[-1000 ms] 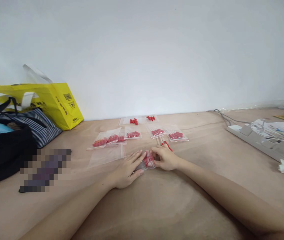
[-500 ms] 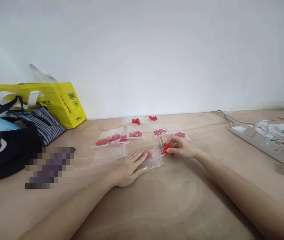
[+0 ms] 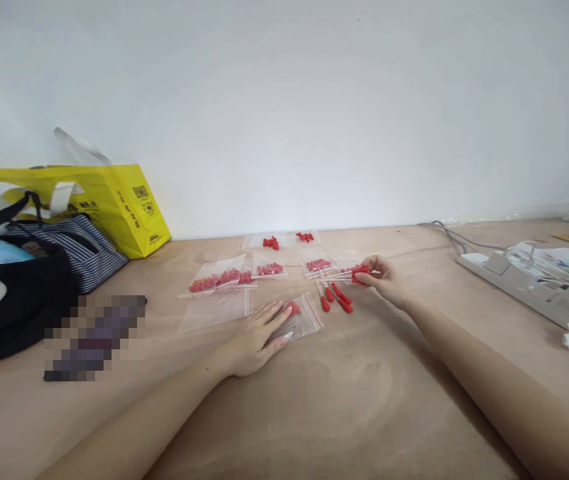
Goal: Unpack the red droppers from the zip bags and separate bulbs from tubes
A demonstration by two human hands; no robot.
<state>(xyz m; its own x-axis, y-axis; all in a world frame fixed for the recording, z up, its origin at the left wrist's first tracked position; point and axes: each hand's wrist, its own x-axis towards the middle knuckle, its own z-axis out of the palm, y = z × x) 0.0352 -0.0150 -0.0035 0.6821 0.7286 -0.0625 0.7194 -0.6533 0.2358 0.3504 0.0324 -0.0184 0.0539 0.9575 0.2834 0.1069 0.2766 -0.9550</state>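
My left hand (image 3: 257, 337) lies flat with fingers stretched on a small clear zip bag (image 3: 301, 321) that holds a few red-capped pieces. My right hand (image 3: 384, 279) is pinched on a bunch of clear sticks with red caps (image 3: 357, 273), lifted slightly above the wooden surface. Three red-capped sticks (image 3: 335, 296) lie loose between the two hands. Several filled zip bags (image 3: 234, 275) with red pieces lie in rows behind, and an empty zip bag (image 3: 215, 310) lies left of my left hand.
A yellow paper bag (image 3: 109, 203), a striped bag (image 3: 71, 250) and a black bag (image 3: 9, 300) stand at the left by the white wall. A white power strip (image 3: 524, 287) with cables and papers lies at the right. The wooden surface (image 3: 314, 413) spreads in front.
My right hand left the zip bag, went right and back, and picked up red-capped sticks. Three sticks now lie loose on the surface. My left hand stayed on the bag.
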